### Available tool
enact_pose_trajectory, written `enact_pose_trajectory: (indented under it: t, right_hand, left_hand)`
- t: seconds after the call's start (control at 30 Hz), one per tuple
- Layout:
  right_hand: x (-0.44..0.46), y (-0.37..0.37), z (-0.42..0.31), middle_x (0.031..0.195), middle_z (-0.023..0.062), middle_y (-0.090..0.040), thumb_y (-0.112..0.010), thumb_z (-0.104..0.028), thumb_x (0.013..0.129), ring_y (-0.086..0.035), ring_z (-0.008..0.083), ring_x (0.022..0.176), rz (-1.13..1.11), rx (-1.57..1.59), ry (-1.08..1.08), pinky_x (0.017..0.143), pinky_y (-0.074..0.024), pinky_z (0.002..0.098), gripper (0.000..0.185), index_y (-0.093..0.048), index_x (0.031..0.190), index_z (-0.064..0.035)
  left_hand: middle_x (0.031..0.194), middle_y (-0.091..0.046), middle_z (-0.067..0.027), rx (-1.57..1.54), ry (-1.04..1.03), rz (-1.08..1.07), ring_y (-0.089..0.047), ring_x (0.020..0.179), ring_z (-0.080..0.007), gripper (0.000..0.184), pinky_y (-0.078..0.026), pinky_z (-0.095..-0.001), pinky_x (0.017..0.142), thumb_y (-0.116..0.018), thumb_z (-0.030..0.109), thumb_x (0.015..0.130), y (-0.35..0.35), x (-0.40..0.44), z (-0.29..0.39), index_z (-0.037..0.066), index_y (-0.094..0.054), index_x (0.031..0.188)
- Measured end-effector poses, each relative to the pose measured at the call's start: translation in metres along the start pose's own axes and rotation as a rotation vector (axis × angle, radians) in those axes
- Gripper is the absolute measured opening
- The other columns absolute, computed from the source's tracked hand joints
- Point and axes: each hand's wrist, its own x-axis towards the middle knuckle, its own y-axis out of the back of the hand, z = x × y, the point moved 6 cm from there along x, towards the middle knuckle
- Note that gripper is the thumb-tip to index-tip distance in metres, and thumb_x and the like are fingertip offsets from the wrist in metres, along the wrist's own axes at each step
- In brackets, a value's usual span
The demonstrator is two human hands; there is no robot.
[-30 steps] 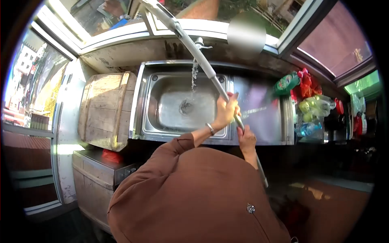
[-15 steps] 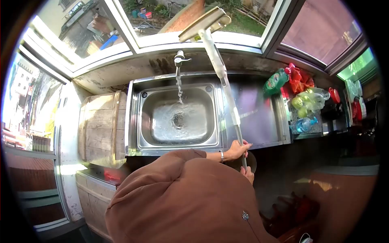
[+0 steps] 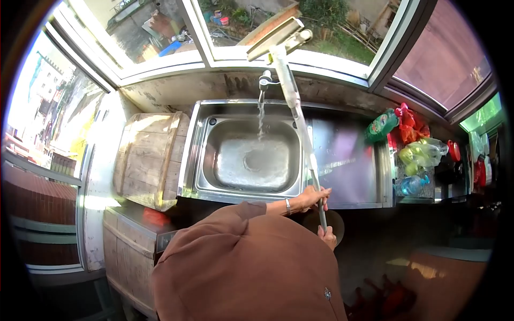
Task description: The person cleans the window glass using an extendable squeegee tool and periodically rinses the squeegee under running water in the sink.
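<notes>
Stainless-steel sink unit (image 3: pixel 188 160) comprises a basin (image 3: pixel 251 170) and, at right, a flat drainboard (image 3: pixel 342 184). Green bottle (image 3: pixel 382 126) leans at the far right corner; exact support unclear. Adjoining speckled counter (image 3: pixel 427 192) bears a red plastic bag (image 3: pixel 412 125), a clear bag of green produce (image 3: pixel 421 154) and a blue bottle (image 3: pixel 412 185). Low cabinet (image 3: pixel 128 246), left, carries a red object (image 3: pixel 155 216).
</notes>
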Motion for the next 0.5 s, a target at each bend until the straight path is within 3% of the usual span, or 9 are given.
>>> enact_pose_trajectory:
  t: [0.07, 0.23, 0.33, 0.4, 0.47, 0.5]
  right_hand:
    - [0.026, 0.022, -0.031, 0.067, 0.022, -0.061, -0.059, -0.041, 0.091, -0.06, 0.0439, 0.061, -0.009, -0.018, 0.068, 0.054, -0.0465, 0.0521, 0.039, -0.05, 0.079, -0.0056]
    - [0.08, 0.041, -0.07, 0.061, 0.016, -0.059, -0.062, -0.038, 0.09, -0.06, 0.0392, 0.058, 0.064, -0.108, 0.275, 0.051, -0.0468, 0.0483, 0.038, -0.047, 0.077, -0.0065]
    - [0.099, 0.043, -0.091, 0.061, 0.0146, -0.058, -0.062, -0.04, 0.09, -0.06, 0.0383, 0.057, 0.072, -0.092, 0.351, 0.05, -0.0472, 0.0464, 0.039, -0.046, 0.076, -0.0074]
    - [0.113, 0.042, -0.112, 0.062, 0.0133, -0.057, -0.062, -0.043, 0.089, -0.06, 0.0364, 0.057, 0.119, -0.108, 0.406, 0.049, -0.0476, 0.0439, 0.04, -0.045, 0.076, -0.0082]
    - [0.119, 0.045, -0.123, 0.063, 0.0128, -0.057, -0.062, -0.044, 0.088, -0.06, 0.0358, 0.057, 0.144, -0.116, 0.418, 0.049, -0.0477, 0.0434, 0.041, -0.045, 0.077, -0.0085]
    - [0.121, 0.05, -0.118, 0.061, 0.0121, -0.057, -0.063, -0.044, 0.088, -0.06, 0.0348, 0.056, 0.16, -0.136, 0.403, 0.049, -0.0479, 0.0432, 0.041, -0.045, 0.076, -0.0088]
  left_hand:
    - [0.067, -0.059, -0.0006, -0.051, -0.068, 0.073, -0.067, 0.066, -0.0189, 0.028, -0.056, -0.0374, 0.063, -0.059, 0.034, 0.096, 0.015, -0.001, 0.017, 0.008, -0.055, 0.086]
    - [0.067, -0.061, -0.0041, -0.134, -0.212, 0.176, -0.066, 0.061, -0.0181, 0.028, -0.057, -0.0363, 0.056, -0.06, 0.031, 0.095, 0.036, 0.001, 0.064, 0.005, -0.058, 0.083]
    - [0.065, -0.059, -0.0043, -0.13, -0.375, 0.214, -0.066, 0.061, -0.02, 0.031, -0.057, -0.0396, 0.059, -0.061, 0.032, 0.095, 0.049, -0.012, 0.091, 0.002, -0.058, 0.087]
    - [0.061, -0.053, -0.0031, -0.311, -0.444, 0.254, -0.064, 0.058, -0.0208, 0.037, -0.056, -0.0416, 0.062, -0.062, 0.036, 0.094, 0.065, -0.014, 0.106, 0.0, -0.056, 0.09]
    - [0.054, -0.04, 0.0007, -0.477, -0.58, 0.338, -0.045, 0.043, -0.0144, 0.039, -0.051, -0.0371, 0.055, -0.062, 0.039, 0.093, 0.067, -0.017, 0.13, 0.001, -0.054, 0.09]
    - [0.053, -0.038, 0.0015, -0.493, -0.541, 0.311, -0.04, 0.042, -0.0129, 0.038, -0.048, -0.0351, 0.053, -0.061, 0.038, 0.094, 0.061, -0.007, 0.126, 0.002, -0.053, 0.088]
